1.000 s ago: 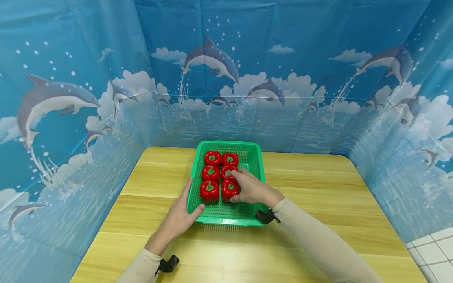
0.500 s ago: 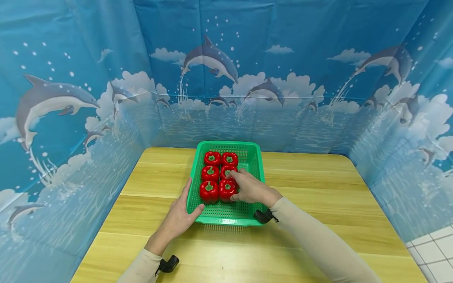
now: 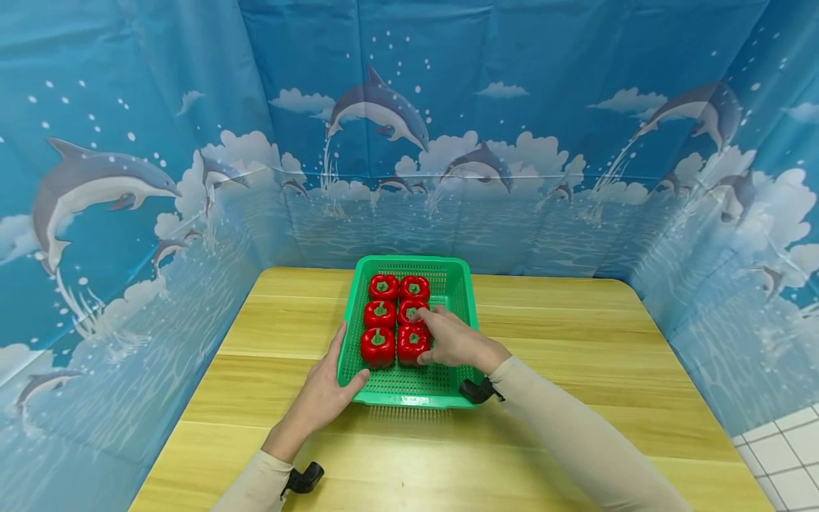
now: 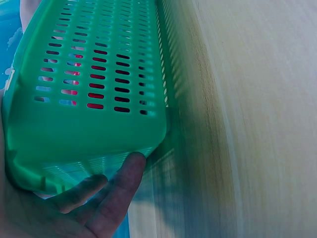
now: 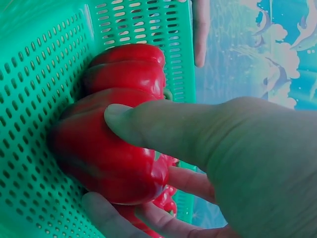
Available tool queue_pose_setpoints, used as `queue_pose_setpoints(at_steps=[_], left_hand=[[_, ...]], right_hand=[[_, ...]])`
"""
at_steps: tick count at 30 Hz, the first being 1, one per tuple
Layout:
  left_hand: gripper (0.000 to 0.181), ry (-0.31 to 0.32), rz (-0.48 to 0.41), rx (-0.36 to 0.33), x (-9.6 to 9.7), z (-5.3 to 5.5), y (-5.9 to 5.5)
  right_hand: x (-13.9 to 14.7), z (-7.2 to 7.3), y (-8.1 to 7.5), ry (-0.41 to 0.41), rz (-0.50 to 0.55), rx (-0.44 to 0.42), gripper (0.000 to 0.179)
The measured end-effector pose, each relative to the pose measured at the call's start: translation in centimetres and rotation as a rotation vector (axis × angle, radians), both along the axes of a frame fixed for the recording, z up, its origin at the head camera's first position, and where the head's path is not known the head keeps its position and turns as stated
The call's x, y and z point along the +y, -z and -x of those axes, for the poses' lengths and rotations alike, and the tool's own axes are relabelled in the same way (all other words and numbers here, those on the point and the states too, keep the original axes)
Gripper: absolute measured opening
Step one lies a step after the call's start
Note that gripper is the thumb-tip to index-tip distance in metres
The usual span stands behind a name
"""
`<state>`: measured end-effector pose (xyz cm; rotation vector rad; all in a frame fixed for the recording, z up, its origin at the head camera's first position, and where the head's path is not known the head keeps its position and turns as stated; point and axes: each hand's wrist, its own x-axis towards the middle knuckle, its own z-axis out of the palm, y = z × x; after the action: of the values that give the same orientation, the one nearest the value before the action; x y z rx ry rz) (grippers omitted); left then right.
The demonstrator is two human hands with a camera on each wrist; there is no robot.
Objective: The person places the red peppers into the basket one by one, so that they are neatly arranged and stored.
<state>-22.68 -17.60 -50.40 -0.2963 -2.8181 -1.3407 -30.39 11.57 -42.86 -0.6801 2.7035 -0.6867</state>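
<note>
Two columns of red bell peppers stand stem up in a green plastic basket (image 3: pixel 472 299). My right hand (image 3: pixel 457 341) reaches in from the right and holds the nearest right-hand bell pepper (image 5: pixel 109 148). Its thumb lies on one side of that pepper, fingers round the other. Close beside it sits the nearest left-hand bell pepper (image 3: pixel 377 348). At the basket's near left corner, my left hand (image 3: pixel 323 395) grips the basket, thumb over the rim and fingers along the outer wall. The left wrist view shows those fingers (image 4: pixel 116 201) against the slotted side; the thumb is hidden there.
The basket rests on a wood-grain table (image 3: pixel 544 327), near its back edge. A blue dolphin-print curtain (image 3: pixel 409 213) surrounds the table at the back and sides. White floor tiles (image 3: pixel 787 455) show at the lower right.
The nearest right-hand bell pepper has shifted slightly left, closer to its neighbour, with my right hand on it. My left hand and the basket have stayed in place.
</note>
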Motion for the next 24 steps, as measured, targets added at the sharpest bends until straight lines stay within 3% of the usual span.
queue_pose_setpoints(at_steps=[24], left_hand=[[0.102,-0.009,-0.015,-0.012,0.1,-0.1,-0.1]], right_hand=[[1.2,-1.0,-0.4,0.018,0.008,-0.002,0.078]])
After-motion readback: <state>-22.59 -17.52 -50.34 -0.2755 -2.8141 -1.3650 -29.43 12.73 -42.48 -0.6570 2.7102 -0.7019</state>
